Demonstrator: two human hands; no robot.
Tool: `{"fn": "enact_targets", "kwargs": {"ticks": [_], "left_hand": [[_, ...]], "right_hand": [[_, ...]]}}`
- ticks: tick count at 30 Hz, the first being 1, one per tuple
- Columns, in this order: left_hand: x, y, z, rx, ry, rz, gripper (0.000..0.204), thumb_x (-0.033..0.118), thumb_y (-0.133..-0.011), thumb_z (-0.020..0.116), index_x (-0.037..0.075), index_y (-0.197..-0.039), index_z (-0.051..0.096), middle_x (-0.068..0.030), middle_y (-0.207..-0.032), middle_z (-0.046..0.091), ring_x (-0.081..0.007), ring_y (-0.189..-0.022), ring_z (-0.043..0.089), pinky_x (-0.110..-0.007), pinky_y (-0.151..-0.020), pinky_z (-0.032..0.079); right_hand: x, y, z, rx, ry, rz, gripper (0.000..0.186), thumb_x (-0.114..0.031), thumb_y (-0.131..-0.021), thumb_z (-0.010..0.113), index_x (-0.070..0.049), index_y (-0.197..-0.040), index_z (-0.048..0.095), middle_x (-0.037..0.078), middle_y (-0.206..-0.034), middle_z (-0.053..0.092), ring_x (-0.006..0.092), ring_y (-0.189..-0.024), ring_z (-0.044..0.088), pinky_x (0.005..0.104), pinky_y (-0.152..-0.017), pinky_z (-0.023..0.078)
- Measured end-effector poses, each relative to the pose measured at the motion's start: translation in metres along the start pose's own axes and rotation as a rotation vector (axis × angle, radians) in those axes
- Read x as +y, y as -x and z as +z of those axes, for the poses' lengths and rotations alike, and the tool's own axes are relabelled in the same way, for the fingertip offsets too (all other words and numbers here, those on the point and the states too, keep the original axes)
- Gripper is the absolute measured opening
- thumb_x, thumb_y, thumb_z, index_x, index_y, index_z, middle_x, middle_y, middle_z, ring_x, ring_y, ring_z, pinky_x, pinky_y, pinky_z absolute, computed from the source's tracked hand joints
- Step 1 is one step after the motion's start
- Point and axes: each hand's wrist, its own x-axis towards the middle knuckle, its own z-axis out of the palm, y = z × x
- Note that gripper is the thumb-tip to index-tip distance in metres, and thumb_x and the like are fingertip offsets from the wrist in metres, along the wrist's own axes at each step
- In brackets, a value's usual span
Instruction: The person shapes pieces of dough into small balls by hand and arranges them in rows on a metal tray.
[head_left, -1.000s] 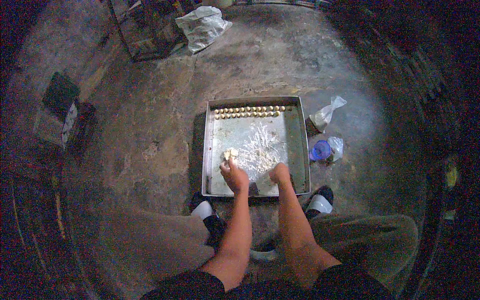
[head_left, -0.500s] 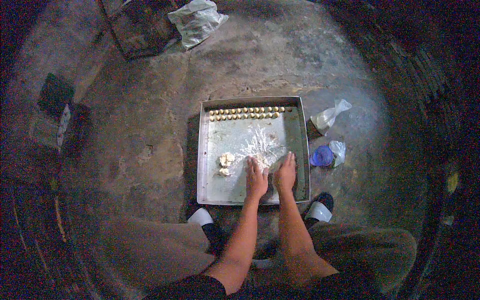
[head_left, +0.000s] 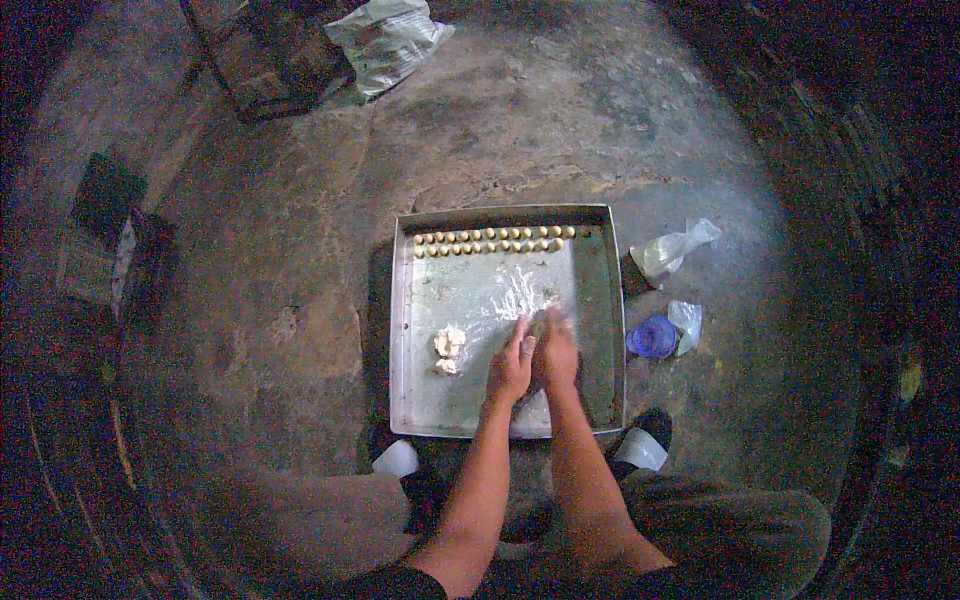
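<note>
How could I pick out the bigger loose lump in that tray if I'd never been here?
Find the square metal tray on the floor, then look inside it, left of the person's left hand. The bigger dough-like lump lies there, just beyond a smaller lump. Unlike the neat, round balls lined up along the far edge, it is rough and irregular.

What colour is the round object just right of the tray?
Blue, leaning violet; the round object shows best in the head view.

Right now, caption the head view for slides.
Left hand and right hand close together over a square tray, two rows of small balls beyond.
</note>
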Motion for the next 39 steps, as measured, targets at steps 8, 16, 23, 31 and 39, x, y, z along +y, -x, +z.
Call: {"fn": "enact_targets", "kwargs": {"ticks": [8, 16, 23, 31, 39], "left_hand": [[-0.022, -0.084, -0.018, 0.142, -0.623, 0.231, 0.058, 0.032, -0.096, 0.045, -0.006, -0.139, 0.033, -0.0251, -0.145, 0.032, -0.0387, -0.135, 0.032, -0.044, -0.111, 0.026], [-0.007, -0.052, -0.029, -0.602, -0.646, 0.392, 0.056, 0.031, -0.097, 0.041, -0.003, -0.140, 0.032, -0.0229, -0.144, 0.035, -0.0363, -0.132, 0.036, -0.042, -0.111, 0.029], [-0.014, 0.010, -0.053, -0.413, -0.661, 0.337, 0.035, 0.020, -0.090, 0.050, 0.008, -0.122, 0.057, -0.0141, -0.123, 0.059, -0.0292, -0.110, 0.058, -0.036, -0.092, 0.048], [-0.007, 0.007, -0.047, 0.183, -0.495, -0.062, 0.016, 0.018, -0.080, 0.064, 0.004, -0.085, 0.071, -0.0173, -0.080, 0.068, -0.0307, -0.075, 0.067, -0.039, -0.070, 0.052], [-0.018, 0.055, -0.038, 0.061, -0.674, 0.137, 0.048, 0.006, -0.080, 0.060, 0.005, -0.128, 0.053, -0.0186, -0.129, 0.052, -0.0349, -0.116, 0.051, -0.041, -0.101, 0.041]], "right_hand": [[-0.010, 0.008, -0.030, 0.227, -0.303, 0.138, 0.012, -0.012, -0.079, 0.068, -0.005, -0.088, 0.070, 0.016, -0.080, 0.067, 0.0306, -0.071, 0.066, 0.0355, -0.066, 0.050], [0.005, 0.001, -0.034, 0.311, -0.171, 0.186, 0.021, -0.018, -0.076, 0.075, -0.003, -0.090, 0.071, 0.020, -0.076, 0.065, 0.0298, -0.071, 0.067, 0.0350, -0.066, 0.051], [-0.005, 0.021, -0.043, 0.152, -0.217, 0.304, 0.017, -0.018, -0.082, 0.065, -0.004, -0.090, 0.072, 0.021, -0.076, 0.065, 0.0371, -0.072, 0.066, 0.0407, -0.068, 0.051], [-0.007, 0.036, -0.031, -0.012, 0.043, 0.037, 0.032, -0.008, -0.081, 0.056, -0.003, -0.112, 0.063, 0.020, -0.106, 0.065, 0.0345, -0.098, 0.062, 0.0369, -0.086, 0.050], [-0.014, 0.083, 0.019, -0.015, 0.743, -0.455, 0.072, -0.044, -0.093, 0.039, -0.001, -0.147, 0.019, 0.018, -0.155, 0.015, 0.0312, -0.144, 0.014, 0.0550, -0.114, 0.008]]}}
